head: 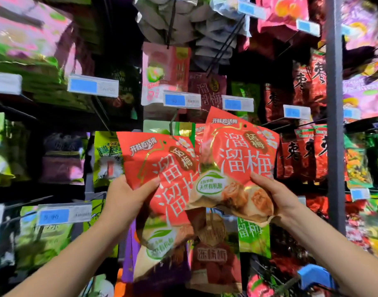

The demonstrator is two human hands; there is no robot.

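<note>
Currently held up before hanging-snack rack (333, 125): two red preserved-plum bags, left bag (162, 168) partly overlapped by right bag (237, 163). Risk, as judged: slip from shallow edge grips; snag on neighbouring packs (213, 260). Left hand (128, 196) pinching left bag's lower-left edge, thumb on front. Right hand (278, 196) clamped on right bag's lower-right corner. Hands apart.
</note>
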